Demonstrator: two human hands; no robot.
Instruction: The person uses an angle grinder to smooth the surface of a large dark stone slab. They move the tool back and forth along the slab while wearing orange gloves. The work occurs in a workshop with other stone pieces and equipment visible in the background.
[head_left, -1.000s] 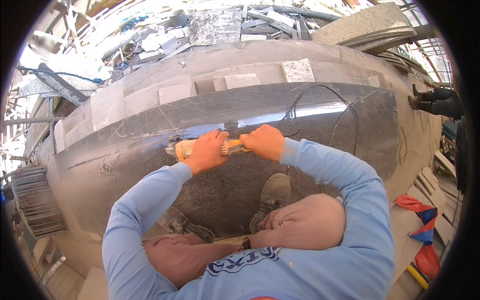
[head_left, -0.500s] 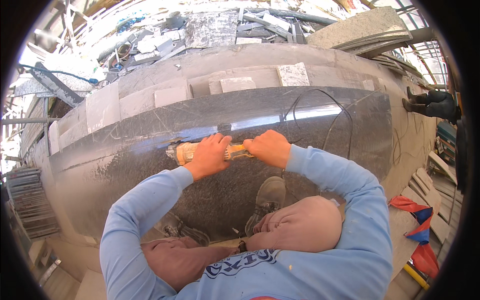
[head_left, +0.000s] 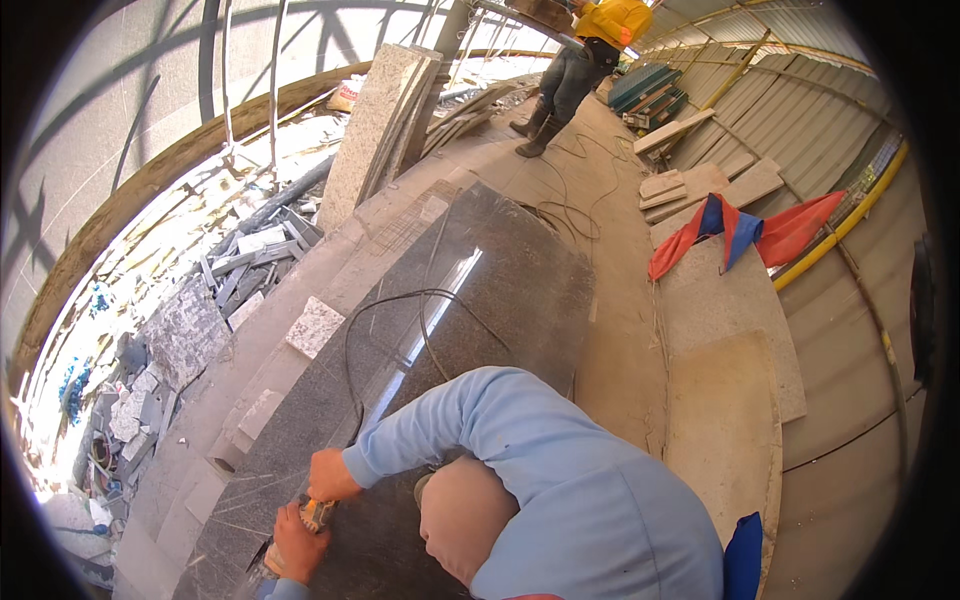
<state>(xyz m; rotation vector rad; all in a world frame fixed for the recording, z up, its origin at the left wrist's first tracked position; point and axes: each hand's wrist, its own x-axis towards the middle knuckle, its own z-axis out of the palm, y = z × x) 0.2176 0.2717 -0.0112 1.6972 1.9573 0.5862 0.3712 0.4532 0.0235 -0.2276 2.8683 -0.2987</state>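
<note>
My left hand (head_left: 298, 545) is wrapped round the body of a yellow angle grinder (head_left: 318, 513), low in the view. My right hand (head_left: 332, 474) grips its rear end just beyond, and much of the tool is hidden by my fingers. The grinder is at a long dark polished stone slab (head_left: 510, 300) with scratches near my left hand. Its working end is too hidden to tell whether it touches the stone. A black cable (head_left: 352, 340) loops over the slab past my right forearm.
Broken stone (head_left: 185, 330) is heaped at the left. Upright slabs (head_left: 375, 130) lean beyond it. A person (head_left: 575, 80) in a yellow top stands at the far end, near cables on the floor. Red and blue cloth (head_left: 735, 230) lies over pale slabs (head_left: 720, 400) at the right.
The view has swung to the right, so my hands now appear at the lower left, and the standing person shows more fully. Both hands still hold the grinder.
</note>
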